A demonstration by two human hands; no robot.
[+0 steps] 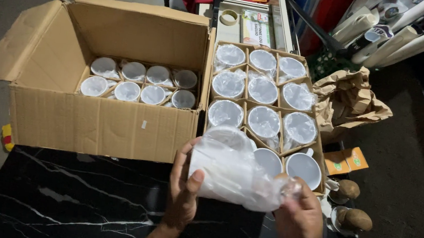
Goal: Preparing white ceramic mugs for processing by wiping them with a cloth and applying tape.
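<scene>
White mug (227,171) in a clear plastic bag is held sideways between both hands, over the near edge of the black marble desk (80,200). Left hand (183,185) is wrapped around the mug's closed end, thumb on top. Right hand (299,219) is pinched shut on the loose bunched end of the bag, I think, it's a bit blurry there. Just past the hands is a divided cardboard tray (270,101) of more bagged mugs, with two unwrapped ones (292,165) in the row nearest the right hand. Beyond the left hand sits a big open cardboard box (105,117) with more mugs inside. Crumpled brown paper (350,100) lies out past the right hand.
</scene>
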